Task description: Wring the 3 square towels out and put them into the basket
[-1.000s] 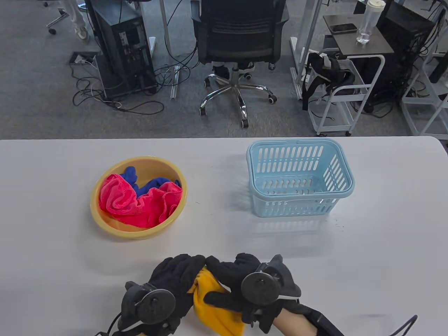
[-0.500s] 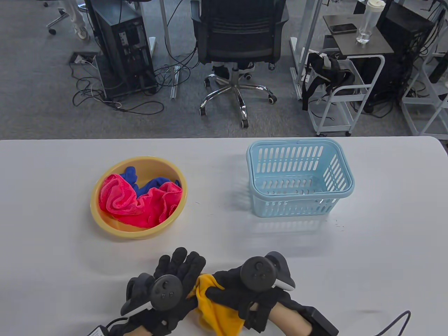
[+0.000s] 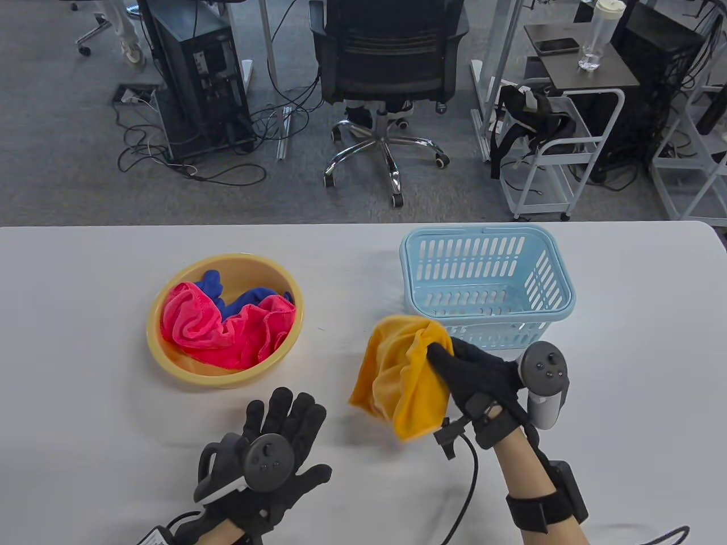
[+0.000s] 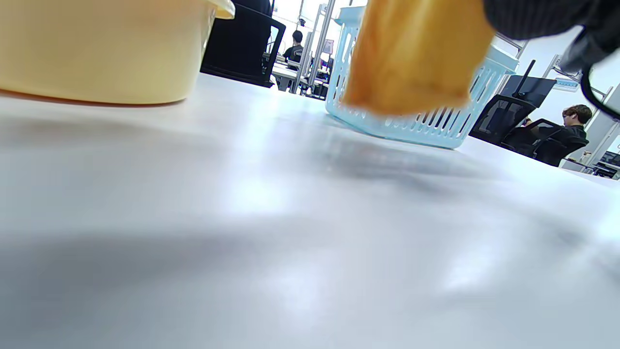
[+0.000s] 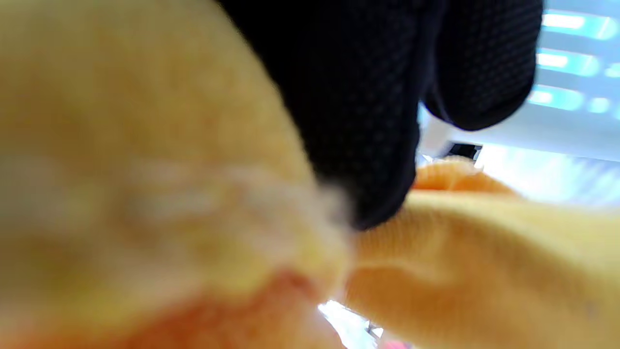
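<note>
The right hand (image 3: 483,377) pinches the yellow towel (image 3: 400,377) in its fingers, just short of the empty basket (image 3: 559,284). The left hand (image 3: 278,448) rests flat, fingers spread, on the tabletop (image 3: 85,397). The pink towel (image 3: 227,332) and blue towel (image 3: 250,296) wait in the bowl (image 3: 170,369), so most work remains.

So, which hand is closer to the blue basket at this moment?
Right. The right hand, holding the yellow towel, is just in front of the blue basket; the left hand lies open, far to its left.
</note>
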Demonstrator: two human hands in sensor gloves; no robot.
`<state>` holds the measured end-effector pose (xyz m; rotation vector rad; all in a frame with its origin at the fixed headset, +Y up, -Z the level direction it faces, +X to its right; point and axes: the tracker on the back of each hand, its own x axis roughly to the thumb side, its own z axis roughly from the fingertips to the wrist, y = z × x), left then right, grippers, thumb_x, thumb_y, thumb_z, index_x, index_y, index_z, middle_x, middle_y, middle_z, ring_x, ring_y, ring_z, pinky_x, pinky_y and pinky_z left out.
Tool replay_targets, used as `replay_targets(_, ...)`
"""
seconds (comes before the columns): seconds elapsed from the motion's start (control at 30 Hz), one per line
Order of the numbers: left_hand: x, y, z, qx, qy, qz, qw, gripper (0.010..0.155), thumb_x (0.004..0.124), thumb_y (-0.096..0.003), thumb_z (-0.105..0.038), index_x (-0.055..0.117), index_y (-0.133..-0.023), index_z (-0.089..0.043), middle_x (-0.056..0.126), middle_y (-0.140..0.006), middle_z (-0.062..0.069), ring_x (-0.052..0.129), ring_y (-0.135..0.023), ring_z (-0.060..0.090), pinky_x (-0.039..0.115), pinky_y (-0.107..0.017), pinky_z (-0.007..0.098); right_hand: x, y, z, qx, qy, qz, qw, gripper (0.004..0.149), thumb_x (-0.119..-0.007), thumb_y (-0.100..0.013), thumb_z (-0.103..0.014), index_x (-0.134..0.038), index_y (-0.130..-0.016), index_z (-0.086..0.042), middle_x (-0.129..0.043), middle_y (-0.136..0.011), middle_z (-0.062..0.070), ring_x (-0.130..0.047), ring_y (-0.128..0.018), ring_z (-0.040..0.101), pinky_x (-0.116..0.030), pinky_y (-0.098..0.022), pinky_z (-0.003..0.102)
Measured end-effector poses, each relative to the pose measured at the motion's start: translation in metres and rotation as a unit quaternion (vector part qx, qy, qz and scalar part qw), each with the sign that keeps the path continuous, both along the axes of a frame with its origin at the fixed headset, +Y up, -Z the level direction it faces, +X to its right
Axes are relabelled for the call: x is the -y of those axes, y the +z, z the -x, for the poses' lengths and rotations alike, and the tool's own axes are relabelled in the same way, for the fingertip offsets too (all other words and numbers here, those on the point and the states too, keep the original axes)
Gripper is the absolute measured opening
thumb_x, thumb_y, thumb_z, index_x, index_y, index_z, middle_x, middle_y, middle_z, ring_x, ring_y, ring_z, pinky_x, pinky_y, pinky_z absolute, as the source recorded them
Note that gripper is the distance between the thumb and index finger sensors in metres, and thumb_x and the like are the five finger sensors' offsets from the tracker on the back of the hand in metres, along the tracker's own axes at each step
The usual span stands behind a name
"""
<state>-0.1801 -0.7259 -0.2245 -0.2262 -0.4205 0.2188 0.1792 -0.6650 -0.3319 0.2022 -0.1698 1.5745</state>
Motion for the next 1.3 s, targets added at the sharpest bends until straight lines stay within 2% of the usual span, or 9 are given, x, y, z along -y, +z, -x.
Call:
replay_targets(0.17, 0.001, 0.002, -0.003, 0.01, -0.003, -0.006, 1.0, 0.088, 0.062, -0.0477, -0.074, 0.005, -0.106, -0.042, 0.008, -0.119, -0.017, -0.008, -0.113, 0.021, 0.001, -0.083, 0.052, -0.044, -0.021, -0.021, 0.085, -0.118, -0.031, 0.989, 0.066, -0.076, -0.054, -0.058, -0.084, -0.086, -0.002, -0.1, -0.066, 0.002, -0.104, -0.038, 0.02, -0.076, -0.049, 0.055)
replay_targets(0.3, 0.002, 0.002, -0.004, 0.011, -0.006, -0.005, 1.0, 0.088, 0.062, -0.0473, -0.075, 0.005, -0.106, -0.043, 0.008, -0.119, -0.017, -0.008, -0.113, 0.021, 0.001, -0.083, 0.052, -0.072, -0.04, -0.034, 0.134, -0.059, -0.031, 0.989, 0.068, -0.072, -0.056, -0.061, -0.073, -0.098, -0.007, -0.092, -0.082, 0.002, -0.1, -0.055, 0.025, -0.07, -0.057, 0.057)
replay_targets(0.37, 0.001, 0.002, -0.003, 0.01, -0.008, -0.007, 1.0, 0.088, 0.062, -0.0472, -0.075, 0.005, -0.106, -0.043, 0.008, -0.119, -0.016, -0.008, -0.113, 0.021, 0.002, -0.083, 0.052, -0.07, -0.055, -0.037, 0.147, 0.049, 0.034, 0.987, 0.074, -0.074, -0.055, -0.057, -0.062, -0.106, -0.005, -0.081, -0.095, 0.012, -0.091, -0.07, 0.036, -0.059, -0.064, 0.063)
replay_targets(0.4, 0.001, 0.002, -0.002, 0.009, -0.007, -0.009, 1.0, 0.088, 0.062, -0.0471, -0.075, 0.005, -0.107, -0.043, 0.008, -0.119, -0.017, -0.008, -0.113, 0.021, 0.002, -0.083, 0.052, -0.067, -0.058, -0.037, 0.151, 0.125, 0.065, 0.978, 0.079, -0.073, -0.055, -0.059, -0.051, -0.111, -0.008, -0.068, -0.105, 0.015, -0.081, -0.082, 0.042, -0.05, -0.068, 0.066)
replay_targets(0.47, 0.0, 0.001, 0.001, 0.003, -0.003, -0.012, 1.0, 0.088, 0.062, -0.0471, -0.075, 0.006, -0.107, -0.042, 0.009, -0.119, -0.016, -0.008, -0.113, 0.021, 0.002, -0.083, 0.052, -0.06, -0.06, -0.033, 0.144, 0.367, 0.119, 0.911, 0.082, -0.07, -0.055, -0.061, -0.036, -0.115, -0.018, -0.035, -0.118, 0.013, -0.052, -0.1, 0.052, -0.029, -0.073, 0.069)
replay_targets(0.57, 0.0, 0.0, 0.003, -0.002, 0.0, -0.013, 1.0, 0.088, 0.062, -0.0471, -0.075, 0.006, -0.107, -0.043, 0.009, -0.119, -0.016, -0.008, -0.113, 0.021, 0.002, -0.083, 0.052, -0.056, -0.041, -0.01, 0.158, 0.513, 0.012, 0.844, 0.079, -0.071, -0.053, -0.061, -0.038, -0.115, -0.023, -0.033, -0.12, 0.008, -0.042, -0.106, 0.049, -0.022, -0.075, 0.068)
replay_targets(0.67, 0.001, -0.001, 0.003, -0.003, -0.004, -0.012, 1.0, 0.088, 0.062, -0.0471, -0.075, 0.006, -0.107, -0.043, 0.009, -0.119, -0.016, -0.008, -0.113, 0.021, 0.001, -0.083, 0.052, -0.046, -0.011, 0.018, 0.088, 0.557, -0.056, 0.824, 0.078, -0.07, -0.054, -0.061, -0.038, -0.115, -0.025, -0.033, -0.121, 0.006, -0.04, -0.107, 0.048, -0.02, -0.075, 0.067)
replay_targets(1.0, 0.003, -0.002, 0.003, -0.008, -0.011, -0.009, 1.0, 0.088, 0.061, -0.0471, -0.075, 0.006, -0.107, -0.043, 0.009, -0.119, -0.016, -0.008, -0.113, 0.021, 0.001, -0.083, 0.052, -0.008, 0.079, 0.069, -0.059, 0.524, -0.191, 0.828, 0.074, -0.07, -0.054, -0.059, -0.044, -0.114, -0.024, -0.036, -0.121, 0.005, -0.037, -0.109, 0.048, -0.019, -0.074, 0.068)
replay_targets(1.3, 0.01, -0.004, 0.002, -0.005, -0.025, 0.006, 1.0, 0.088, 0.062, -0.047, -0.075, 0.006, -0.107, -0.043, 0.01, -0.119, -0.015, -0.008, -0.113, 0.022, 0.002, -0.083, 0.053, 0.043, 0.103, 0.075, -0.096, 0.509, -0.211, 0.829, 0.074, -0.069, -0.054, -0.059, -0.045, -0.114, -0.024, -0.038, -0.12, 0.005, -0.039, -0.108, 0.048, -0.02, -0.073, 0.068)
